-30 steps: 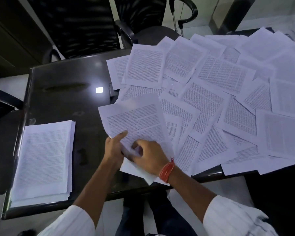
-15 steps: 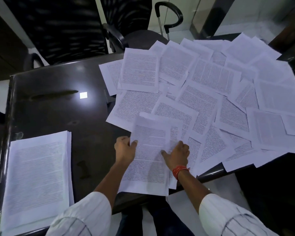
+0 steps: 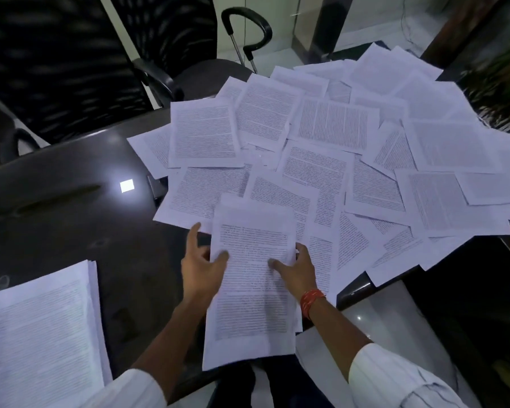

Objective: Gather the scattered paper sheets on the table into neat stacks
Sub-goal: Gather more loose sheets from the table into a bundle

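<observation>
— So what has changed in the last second?

— A second ago both hands were bunched over a skewed sheet near the table's front edge, fanned out to the left. Now the held bundle (image 3: 252, 278) is squared up lengthwise, its lower end hanging off the table (image 3: 71, 207) toward the person.

— How do the hands sit on it?

— The left hand (image 3: 200, 265) pinches the bundle's left edge, thumb on the printed face, with 1 finger stretched up toward the loose pages. The right hand (image 3: 295, 270) grips the right edge, thumb on top, fingers curled under it. A red thread band (image 3: 311, 301) circles that wrist.

— More than 1 sheet?

— Offset edges at the top and right suggest a few, but I cannot tell how many.

— And the rest of the job?

— Mostly ahead, I judge. The scattered sheets (image 3: 336, 160) cover the right half of the table, overlapping at all angles, some overhanging the near right edge. The finished stack (image 3: 42, 328) lies at the left front corner, well apart from the bundle.

— So the bundle goes there?

— Probably, or it collects more pages first. Thin paper slides, so alignment could slip on the way.
</observation>
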Available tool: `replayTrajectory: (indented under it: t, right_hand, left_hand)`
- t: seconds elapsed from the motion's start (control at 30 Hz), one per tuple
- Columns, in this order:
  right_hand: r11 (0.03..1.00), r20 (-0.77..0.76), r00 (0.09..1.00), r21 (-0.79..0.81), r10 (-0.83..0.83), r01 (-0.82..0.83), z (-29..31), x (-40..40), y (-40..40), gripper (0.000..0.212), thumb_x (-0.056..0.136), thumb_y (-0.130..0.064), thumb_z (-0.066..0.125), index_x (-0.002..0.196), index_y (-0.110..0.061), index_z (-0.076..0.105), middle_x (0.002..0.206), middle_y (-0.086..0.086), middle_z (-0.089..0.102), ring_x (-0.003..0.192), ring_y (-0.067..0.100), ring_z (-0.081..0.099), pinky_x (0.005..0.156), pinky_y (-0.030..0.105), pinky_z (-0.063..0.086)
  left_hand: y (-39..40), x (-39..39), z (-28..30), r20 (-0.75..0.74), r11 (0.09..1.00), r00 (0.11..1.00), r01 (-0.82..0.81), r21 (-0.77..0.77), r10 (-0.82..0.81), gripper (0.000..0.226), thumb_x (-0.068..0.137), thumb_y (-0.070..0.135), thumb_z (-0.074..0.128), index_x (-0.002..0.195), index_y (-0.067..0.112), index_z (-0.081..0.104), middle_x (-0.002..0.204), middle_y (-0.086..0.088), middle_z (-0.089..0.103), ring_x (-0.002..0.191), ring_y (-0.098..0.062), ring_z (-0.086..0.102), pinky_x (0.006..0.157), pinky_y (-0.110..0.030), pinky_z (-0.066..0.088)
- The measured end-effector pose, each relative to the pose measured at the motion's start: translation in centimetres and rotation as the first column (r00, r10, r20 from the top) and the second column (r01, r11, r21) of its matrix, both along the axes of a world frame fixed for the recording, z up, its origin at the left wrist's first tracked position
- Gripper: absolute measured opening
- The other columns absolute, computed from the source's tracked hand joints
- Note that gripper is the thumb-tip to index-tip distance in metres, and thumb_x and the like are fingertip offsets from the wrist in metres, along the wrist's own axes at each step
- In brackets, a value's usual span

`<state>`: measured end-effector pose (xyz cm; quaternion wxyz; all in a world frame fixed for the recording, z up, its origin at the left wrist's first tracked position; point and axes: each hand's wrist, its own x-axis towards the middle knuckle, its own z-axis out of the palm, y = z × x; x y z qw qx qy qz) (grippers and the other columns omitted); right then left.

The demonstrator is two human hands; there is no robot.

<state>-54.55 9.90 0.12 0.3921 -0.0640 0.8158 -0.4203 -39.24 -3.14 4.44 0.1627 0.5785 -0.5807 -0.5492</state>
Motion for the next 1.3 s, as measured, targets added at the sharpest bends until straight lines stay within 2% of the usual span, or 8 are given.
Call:
replayTrajectory:
  t: [0.27, 0.47, 0.73, 0.83, 0.97, 1.03, 1.13, 1.3]
  right_hand:
    - [0.984, -0.043, 0.986, 0.074, 0.164, -0.160, -1.6, -2.1, 1.1, 0.035, 0.082, -0.015, 0.077, 0.108, -0.018, 0.053, 0.103, 0.000, 0.064, 0.094, 0.020, 0.065, 0.087, 0.033, 0.057]
    - [0.968, -0.041, 0.968, 0.036, 0.248, -0.247, -2.2, -2.2, 1.9, 0.028, 0.084, -0.018, 0.073, 0.110, -0.017, 0.060, 0.101, -0.006, 0.066, 0.094, 0.016, 0.065, 0.088, 0.032, 0.055]
    - [0.999, -0.201, 0.979, 0.015, -0.043, 0.047, -0.2, -6.1, 0.8, 0.085, 0.076, -0.036, 0.082, 0.143, -0.013, 0.035, 0.139, 0.006, 0.041, 0.129, 0.025, 0.042, 0.109, 0.043, 0.040]
    - [0.981, -0.219, 0.969, 0.178, 0.115, -0.077, -0.9, -7.2, 0.2, 0.091, 0.079, -0.041, 0.078, 0.148, -0.011, 0.026, 0.148, 0.012, 0.034, 0.137, 0.032, 0.035, 0.112, 0.049, 0.037]
    - [0.938, -0.257, 0.938, 0.315, 0.231, -0.145, -1.5, -6.1, -0.1, 0.093, 0.081, -0.046, 0.074, 0.148, -0.013, 0.019, 0.152, 0.010, 0.027, 0.140, 0.031, 0.030, 0.110, 0.052, 0.038]
    - [0.924, -0.265, 0.927, 0.344, 0.265, -0.165, -1.8, -5.6, -0.2, 0.097, 0.080, -0.046, 0.074, 0.149, -0.012, 0.016, 0.152, 0.009, 0.024, 0.140, 0.030, 0.028, 0.108, 0.052, 0.038]
    - [0.937, -0.266, 0.935, 0.318, 0.235, -0.145, -2.0, -5.8, 0.0, 0.100, 0.079, -0.040, 0.078, 0.151, -0.011, 0.015, 0.152, 0.011, 0.027, 0.140, 0.032, 0.029, 0.109, 0.051, 0.038]
    - [0.987, -0.056, 0.988, -0.081, -0.141, 0.136, 0.0, -7.6, 1.0, 0.104, 0.065, -0.036, 0.090, 0.147, -0.019, 0.029, 0.141, 0.011, 0.044, 0.130, 0.031, 0.045, 0.107, 0.053, 0.042]
  left_hand:
    - [2.8, 0.2, -0.8, 0.305, 0.979, 0.930, 0.198, 0.053, -0.205, 0.008, 0.085, 0.017, 0.072, 0.086, 0.026, 0.073, 0.079, 0.010, 0.074, 0.071, -0.011, 0.071, 0.075, -0.041, 0.062]
    - [5.8, -2.5, -0.5, 0.253, 0.992, 0.960, 0.112, 0.058, -0.123, 0.022, 0.093, 0.018, 0.067, 0.113, 0.021, 0.058, 0.099, 0.008, 0.066, 0.082, -0.011, 0.064, 0.057, -0.014, 0.047]
    - [1.5, -6.9, 0.5, 0.037, 0.989, 0.989, 0.146, -0.018, -0.145, 0.018, 0.094, 0.004, 0.062, 0.091, 0.020, 0.068, 0.092, -0.009, 0.073, 0.083, -0.026, 0.070, 0.072, -0.040, 0.059]
    - [-0.8, -9.1, -2.3, 0.180, 0.974, 0.961, 0.222, -0.045, -0.211, 0.016, 0.096, 0.015, 0.061, 0.112, 0.016, 0.065, 0.105, -0.006, 0.069, 0.097, -0.029, 0.066, 0.077, -0.038, 0.056]
    - [-0.9, -10.5, -5.5, 0.503, 0.915, 0.796, 0.403, -0.026, -0.336, 0.062, 0.091, 0.030, 0.065, 0.145, 0.018, 0.037, 0.142, -0.012, 0.039, 0.129, -0.037, 0.041, 0.103, -0.053, 0.043]
    - [-0.5, -11.0, -5.6, 0.426, 0.947, 0.861, 0.320, -0.032, -0.277, 0.072, 0.088, 0.031, 0.066, 0.148, 0.023, 0.029, 0.131, -0.001, 0.051, 0.120, -0.033, 0.052, 0.101, -0.054, 0.046]
    - [0.3, -10.9, -4.8, 0.267, 0.963, 0.926, 0.265, 0.044, -0.267, 0.047, 0.082, 0.022, 0.072, 0.125, 0.019, 0.055, 0.103, 0.006, 0.065, 0.099, -0.028, 0.066, 0.087, -0.041, 0.056]
    - [1.5, -8.8, -0.5, -0.083, 0.943, 0.940, 0.334, 0.014, -0.331, 0.016, 0.074, 0.004, 0.074, 0.086, 0.013, 0.071, 0.080, -0.006, 0.071, 0.071, -0.018, 0.067, 0.060, -0.022, 0.055]
